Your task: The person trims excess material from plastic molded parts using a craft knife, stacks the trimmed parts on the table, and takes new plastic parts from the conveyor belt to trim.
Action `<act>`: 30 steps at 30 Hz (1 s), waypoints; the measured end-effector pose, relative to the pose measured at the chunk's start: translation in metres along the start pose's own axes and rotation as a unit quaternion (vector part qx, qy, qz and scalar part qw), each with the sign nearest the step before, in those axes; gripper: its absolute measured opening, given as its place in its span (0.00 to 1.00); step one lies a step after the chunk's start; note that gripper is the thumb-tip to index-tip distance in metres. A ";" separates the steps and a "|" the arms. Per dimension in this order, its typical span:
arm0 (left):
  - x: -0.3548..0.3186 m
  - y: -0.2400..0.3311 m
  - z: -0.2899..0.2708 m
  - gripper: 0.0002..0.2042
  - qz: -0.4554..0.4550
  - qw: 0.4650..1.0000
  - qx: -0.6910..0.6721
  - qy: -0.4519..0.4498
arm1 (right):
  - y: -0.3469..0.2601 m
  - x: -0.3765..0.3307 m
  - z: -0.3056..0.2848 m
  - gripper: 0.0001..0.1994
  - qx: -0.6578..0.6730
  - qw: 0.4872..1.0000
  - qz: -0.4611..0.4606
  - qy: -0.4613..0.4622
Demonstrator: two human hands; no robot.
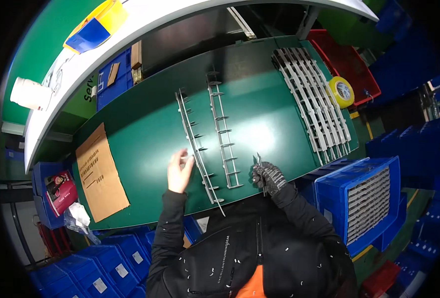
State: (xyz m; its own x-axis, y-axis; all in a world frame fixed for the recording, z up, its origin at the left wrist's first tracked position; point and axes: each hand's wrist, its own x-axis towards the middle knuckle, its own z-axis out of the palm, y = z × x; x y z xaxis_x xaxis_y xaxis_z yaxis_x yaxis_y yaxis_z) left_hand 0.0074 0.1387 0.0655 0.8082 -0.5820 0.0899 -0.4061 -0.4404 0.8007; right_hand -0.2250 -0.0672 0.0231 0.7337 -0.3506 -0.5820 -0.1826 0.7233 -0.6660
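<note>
Two long grey ladder-like strips with short cross pieces lie on the green tabletop (145,124). The left strip (192,136) is beside my left hand (179,171), which is bare, its fingers loosely bent and apart, with no thing visible in them. Farther right lies the second strip (223,131), between my two hands. My right hand (269,177) wears a grey-and-black knit glove and is closed around a slim metal hand tool (258,158) with a pointed tip. Its exact kind is hidden by the fingers.
A stack of similar grey strips (312,99) lies at the right, beside a yellow tape roll (342,92) and a red bin (349,64). Marked cardboard (103,179) rests at the left. A blue crate (394,198) holds more strips; several blue bins (88,258) stand below.
</note>
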 end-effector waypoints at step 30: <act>-0.044 0.083 -0.015 0.30 -0.130 0.817 -0.432 -0.360 | -0.109 -0.039 0.097 0.11 -0.067 0.986 -0.140 -0.051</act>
State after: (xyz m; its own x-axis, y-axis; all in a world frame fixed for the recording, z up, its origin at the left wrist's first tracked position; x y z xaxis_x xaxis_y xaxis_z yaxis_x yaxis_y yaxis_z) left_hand -0.0549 0.1379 0.1368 0.2336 -0.9335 -0.2722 0.4425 -0.1472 0.8846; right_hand -0.1704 -0.0744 0.1636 0.8289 -0.4588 -0.3199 -0.0428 0.5182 -0.8542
